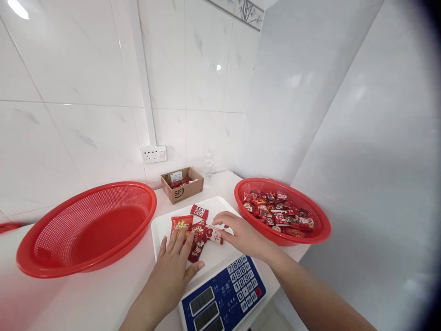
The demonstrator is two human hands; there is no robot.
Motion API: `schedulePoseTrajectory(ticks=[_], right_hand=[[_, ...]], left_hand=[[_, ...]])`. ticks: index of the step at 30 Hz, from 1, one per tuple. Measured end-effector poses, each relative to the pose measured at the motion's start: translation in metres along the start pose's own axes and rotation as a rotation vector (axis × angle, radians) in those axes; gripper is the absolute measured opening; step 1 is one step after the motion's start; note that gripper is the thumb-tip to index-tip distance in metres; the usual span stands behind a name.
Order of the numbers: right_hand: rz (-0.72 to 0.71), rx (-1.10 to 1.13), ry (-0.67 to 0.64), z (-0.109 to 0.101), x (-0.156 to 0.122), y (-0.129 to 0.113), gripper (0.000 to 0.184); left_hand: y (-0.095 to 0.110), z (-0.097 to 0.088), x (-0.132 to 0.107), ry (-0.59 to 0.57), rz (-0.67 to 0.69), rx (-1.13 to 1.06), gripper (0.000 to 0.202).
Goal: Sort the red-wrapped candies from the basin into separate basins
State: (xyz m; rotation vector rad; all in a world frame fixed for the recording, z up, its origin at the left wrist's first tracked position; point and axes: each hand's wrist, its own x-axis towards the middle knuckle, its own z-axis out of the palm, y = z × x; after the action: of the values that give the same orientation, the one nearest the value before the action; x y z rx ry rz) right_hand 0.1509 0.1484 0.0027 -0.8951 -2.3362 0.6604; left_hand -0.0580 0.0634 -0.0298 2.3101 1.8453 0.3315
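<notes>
My left hand (pixel 172 269) lies with its fingers spread over several small red packets on the white tray of a scale (pixel 206 259). Its fingertips rest on a red packet with yellow print (pixel 181 223) and reach toward a dark red packet (pixel 196 250). At the right of the pile, my right hand (pixel 241 234) curves with thumb and fingers apart, its thumb by a white and red packet (pixel 214 235); whether they touch I cannot tell. A red and white packet (pixel 199 211) sits at the back of the pile.
A red basket (pixel 237 195) full of packets stands on the right; another red basket (pixel 86 266) stands on the left. Behind the scale are a cardboard box (pixel 189 191) with red packets and a clear bottle (pixel 208 165). The scale's blue keypad panel (pixel 223 294) faces me.
</notes>
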Motion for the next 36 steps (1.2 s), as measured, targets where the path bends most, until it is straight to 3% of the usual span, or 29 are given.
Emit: schedulePoseTrajectory(ticks=[3,8,19,29,36], right_hand=[[0.037,-0.061,-0.063,0.01,-0.009,0.01,0.027],[0.076,-0.124,-0.08,0.022,-0.015,0.02,0.032],[0.141,-0.287,0.069,0.02,-0.011,0.027,0.032],[0.017,-0.214,-0.087,0.032,-0.012,-0.002,0.035],[0.029,-0.198,-0.06,0.027,-0.015,0.006,0.043]], left_hand=[[0.002,-0.002,0.0,-0.007,0.021,-0.023,0.06],[0.008,-0.008,-0.003,-0.119,0.085,-0.068,0.059],[0.012,-0.013,-0.006,-0.166,0.063,-0.12,0.065],[0.011,-0.009,-0.007,-0.136,0.084,-0.119,0.064],[0.01,-0.01,-0.005,-0.161,0.067,-0.132,0.064]])
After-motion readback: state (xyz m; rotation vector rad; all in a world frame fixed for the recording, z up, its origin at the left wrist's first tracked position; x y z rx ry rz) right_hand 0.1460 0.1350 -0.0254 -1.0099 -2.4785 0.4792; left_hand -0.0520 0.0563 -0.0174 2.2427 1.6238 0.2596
